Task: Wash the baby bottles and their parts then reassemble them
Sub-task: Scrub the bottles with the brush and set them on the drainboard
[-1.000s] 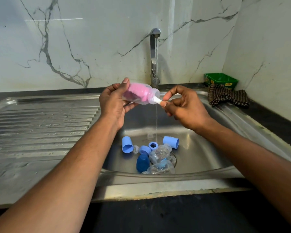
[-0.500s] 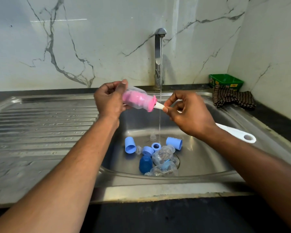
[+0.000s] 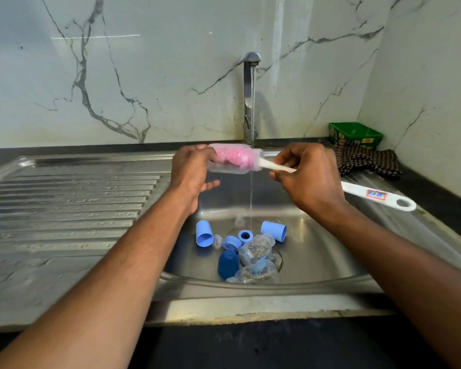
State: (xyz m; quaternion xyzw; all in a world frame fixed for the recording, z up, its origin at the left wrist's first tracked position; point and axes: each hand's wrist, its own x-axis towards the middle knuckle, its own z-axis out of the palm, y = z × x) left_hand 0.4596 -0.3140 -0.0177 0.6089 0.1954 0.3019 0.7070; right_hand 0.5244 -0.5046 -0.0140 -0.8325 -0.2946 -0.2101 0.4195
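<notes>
Both hands are up over the sink [image 3: 330, 251], and I read them from nine o'clock across. My left hand [image 3: 189, 171] grips the base end of a clear bottle [image 3: 232, 161] lying on its side, thumb and upper fingers curled round it, lower fingers loose below. Pink brush [image 3: 237, 157] bristles fill the bottle. At three o'clock of it my right hand [image 3: 308, 177] pinches the white brush handle [image 3: 373, 194], which runs out toward four o'clock past the wrist. Water from the tap [image 3: 250, 97] at twelve o'clock falls in a thin stream just by the bottle's mouth. Down at six o'clock in the basin lie light blue caps [image 3: 204, 233], a blue ring [image 3: 245, 235], a dark blue cap [image 3: 228, 263] and two more clear bottles [image 3: 256, 249]. A checked cloth [image 3: 365, 161] and a green box [image 3: 355, 133] sit at two o'clock.
</notes>
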